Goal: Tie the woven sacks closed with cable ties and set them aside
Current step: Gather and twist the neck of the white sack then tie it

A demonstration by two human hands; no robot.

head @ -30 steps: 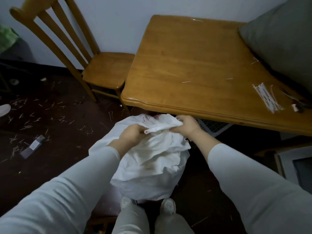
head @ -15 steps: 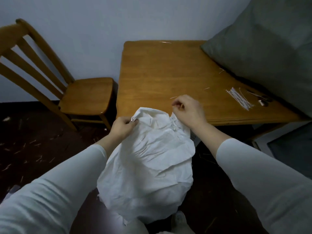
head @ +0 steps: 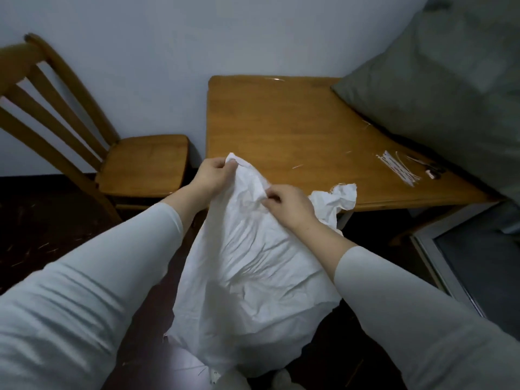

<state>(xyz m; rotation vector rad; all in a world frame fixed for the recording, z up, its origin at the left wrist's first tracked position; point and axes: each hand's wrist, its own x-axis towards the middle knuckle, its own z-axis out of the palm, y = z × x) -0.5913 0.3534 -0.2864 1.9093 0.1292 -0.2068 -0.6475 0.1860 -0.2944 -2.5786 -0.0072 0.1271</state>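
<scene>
1. The wooden table [head: 281, 122] is standing against the wall, and a large grey cushion [head: 450, 80] is lying over its right edge and far right corner. A wooden chair [head: 146, 161] is standing just beside the table's left edge.

2. The white woven sack [head: 253, 271] is standing on the dark floor [head: 42, 220] in front of the table's near edge, between the person's two forearms. Its body is bulging and creased. The contents are not showing, because the cloth is covering them completely. The mouth is not tied. The upper part of the sack is being held up in front of the near left corner of the table, and a crumpled flap of the mouth is lying over the near edge, to the right of the right hand.

3. The left hand [head: 211, 175] is pinching the topmost corner of the sack mouth between the thumb and the curled fingers. The cloth is hanging down and to the right from this grip.

4. The right hand [head: 289, 204] is gripping a fold of the sack lower down, with the fingers curled into the cloth and the thumb closing against them.

5. A bundle of white cable ties [head: 399, 170] is lying near the right end of the table's near edge, well apart from both hands. A small dark object is lying just beside it, too blurred to identify.

6. A short white offcut [head: 297, 166] is lying on the table between the sack and the bundle.
</scene>
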